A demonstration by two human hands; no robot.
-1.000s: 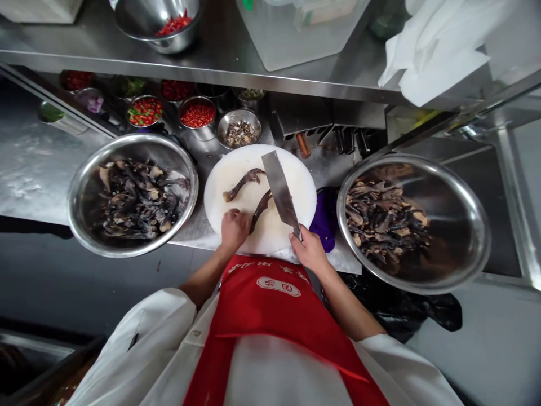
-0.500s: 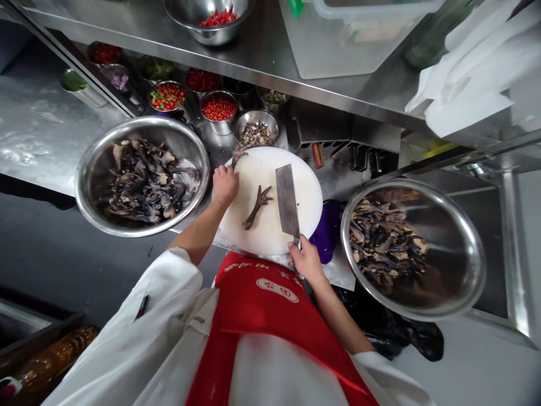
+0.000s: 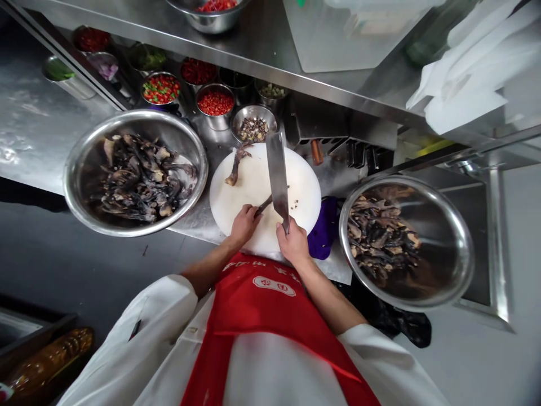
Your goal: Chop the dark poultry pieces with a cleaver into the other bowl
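Observation:
My left hand [image 3: 245,224] is closed on the leg end of a dark chicken foot [image 3: 264,204] over the round white cutting board [image 3: 228,223]. The foot's toes are hidden behind the blade. In my right hand [image 3: 293,243] is the handle of a cleaver [image 3: 278,175], its broad blade pointing away from me above the board and the foot. Another chicken foot [image 3: 237,164] lies on the board's far left part. Small dark bits sit to the right of the blade.
A steel bowl of dark chicken feet [image 3: 139,177] stands at the left, and another bowl of chicken feet [image 3: 380,237] at the right. Behind the board are several cups of chopped chillies [image 3: 215,103] and a knife rack [image 3: 325,129]. A steel shelf [image 3: 253,59] overhangs them.
My left hand has come from the board's far left edge to its near middle and taken hold of the chicken foot there. A second foot now lies far left. The cleaver has moved left, over the held foot.

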